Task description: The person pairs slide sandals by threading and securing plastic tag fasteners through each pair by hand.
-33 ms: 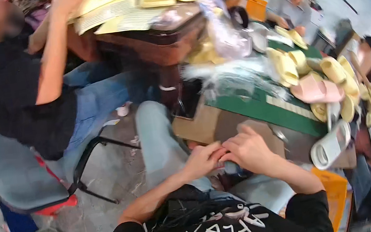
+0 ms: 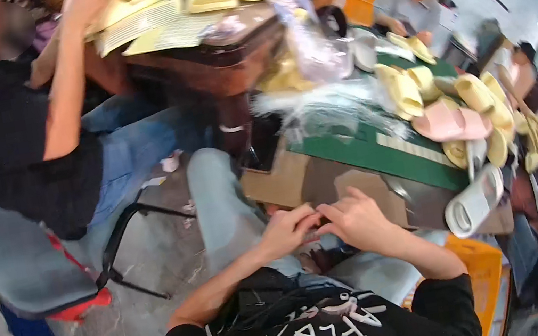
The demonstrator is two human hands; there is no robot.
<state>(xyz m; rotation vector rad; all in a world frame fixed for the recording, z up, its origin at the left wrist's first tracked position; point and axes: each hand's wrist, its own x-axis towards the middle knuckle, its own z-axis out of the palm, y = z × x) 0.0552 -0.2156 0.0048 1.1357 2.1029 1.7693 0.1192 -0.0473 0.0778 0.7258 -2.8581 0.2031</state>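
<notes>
My left hand (image 2: 286, 233) and my right hand (image 2: 360, 221) meet above my lap, close to the near edge of the table. The fingers of both are curled and pinched, with the fingertips touching or almost touching. Whatever sits between them, if anything, is too small and blurred to make out. Just beyond the fingers lies a brown cardboard piece (image 2: 278, 184) along the table's near edge. To the right of my right hand, a pale grey slide sandal (image 2: 475, 202) lies at the table corner.
A green mat (image 2: 344, 156) carries clear plastic wrapping (image 2: 323, 107), yellow sandals (image 2: 401, 91) and a pink sandal (image 2: 448, 120). A co-worker in black (image 2: 12, 145) sits at left on a grey chair (image 2: 29, 255), beside another table with yellow sandals. An orange crate (image 2: 478, 268) stands at my right.
The whole scene has shifted slightly to the left in the picture. My hands stay together, their fingers still pinched.
</notes>
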